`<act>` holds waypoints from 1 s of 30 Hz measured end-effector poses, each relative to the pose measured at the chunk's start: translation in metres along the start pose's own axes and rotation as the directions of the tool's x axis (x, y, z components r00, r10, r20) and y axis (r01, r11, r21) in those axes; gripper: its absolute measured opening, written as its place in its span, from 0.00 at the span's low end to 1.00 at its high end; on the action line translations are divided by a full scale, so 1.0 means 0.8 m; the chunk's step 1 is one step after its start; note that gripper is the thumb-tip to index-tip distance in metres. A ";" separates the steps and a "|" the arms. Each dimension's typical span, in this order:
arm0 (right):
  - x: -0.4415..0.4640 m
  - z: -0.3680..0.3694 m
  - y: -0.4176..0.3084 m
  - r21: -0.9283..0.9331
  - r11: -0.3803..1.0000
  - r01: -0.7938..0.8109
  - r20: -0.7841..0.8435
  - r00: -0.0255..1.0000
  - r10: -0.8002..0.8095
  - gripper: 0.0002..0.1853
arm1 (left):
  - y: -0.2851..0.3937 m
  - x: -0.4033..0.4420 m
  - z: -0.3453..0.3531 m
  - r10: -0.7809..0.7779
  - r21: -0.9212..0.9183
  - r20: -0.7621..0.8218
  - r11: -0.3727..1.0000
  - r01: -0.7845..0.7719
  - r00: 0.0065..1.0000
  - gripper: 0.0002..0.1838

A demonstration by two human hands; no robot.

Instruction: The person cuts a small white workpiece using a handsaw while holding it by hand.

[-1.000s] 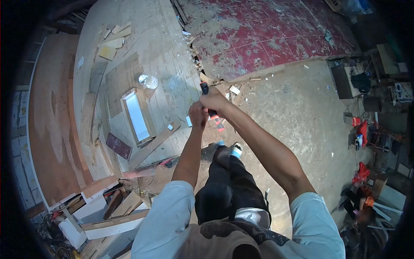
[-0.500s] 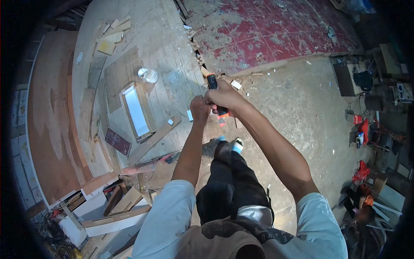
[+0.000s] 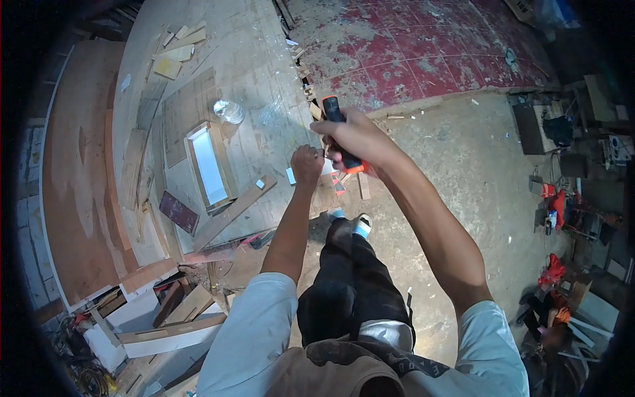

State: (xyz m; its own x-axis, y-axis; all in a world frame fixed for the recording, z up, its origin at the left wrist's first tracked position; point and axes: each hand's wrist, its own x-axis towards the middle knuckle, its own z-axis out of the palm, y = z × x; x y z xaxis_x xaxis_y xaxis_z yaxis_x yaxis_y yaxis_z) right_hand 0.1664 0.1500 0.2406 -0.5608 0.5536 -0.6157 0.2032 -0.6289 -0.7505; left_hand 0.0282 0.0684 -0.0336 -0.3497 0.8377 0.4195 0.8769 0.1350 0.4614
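My right hand (image 3: pixel 360 140) is wrapped round a black-and-orange tool (image 3: pixel 333 111), its thumb stretched along the near side. The tool stands out past the fingers at both ends; its exact kind cannot be made out. Just to the left, my left hand (image 3: pixel 307 165) is closed in a fist at the edge of the wooden worktable (image 3: pixel 264 86). A small white piece (image 3: pixel 327 167) shows beside that fist; whether the fingers grip it is hidden. A small gap separates the two hands.
On the worktable lie a wooden frame with a white inside (image 3: pixel 210 165), a clear plastic-looking bundle (image 3: pixel 228 112), a wood strip (image 3: pixel 235 212) and a dark red block (image 3: pixel 178 212). Offcuts (image 3: pixel 175 331) are heaped at lower left. Tools and red cloth (image 3: pixel 552 271) line the right side.
My right hand has moved slightly right with the tool, away from my left hand, and its thumb is now stretched out. My left hand has stayed nearly in place.
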 end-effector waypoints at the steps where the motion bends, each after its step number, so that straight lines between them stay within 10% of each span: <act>1: -0.025 0.003 -0.002 -0.054 0.996 0.066 0.002 0.998 -0.066 0.12 | -0.002 0.000 -0.002 0.019 0.011 0.060 1.000 -0.019 0.998 0.08; 20: -0.123 0.032 0.154 -0.313 0.840 0.444 -0.202 0.833 -0.516 0.23 | -0.004 -0.002 0.006 0.007 0.065 0.057 0.998 -0.010 0.998 0.10; 22: -0.083 0.018 0.154 -0.293 0.943 0.158 -0.139 0.969 -0.205 0.11 | -0.004 -0.001 0.005 0.026 0.043 0.048 0.999 -0.028 0.999 0.09; 30: -0.103 0.035 0.189 -0.363 0.865 0.348 -0.272 0.848 -0.455 0.06 | -0.004 0.000 0.004 0.041 0.008 0.025 0.999 -0.041 0.999 0.08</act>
State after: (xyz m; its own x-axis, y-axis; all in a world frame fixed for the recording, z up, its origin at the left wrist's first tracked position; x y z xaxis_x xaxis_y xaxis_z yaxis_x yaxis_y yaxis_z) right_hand 0.2209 -0.0056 0.1846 -0.3498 0.9040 -0.2460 0.2720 -0.1533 -0.9500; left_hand 0.0267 0.0700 -0.0372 -0.3054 0.8555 0.4181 0.8929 0.1048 0.4378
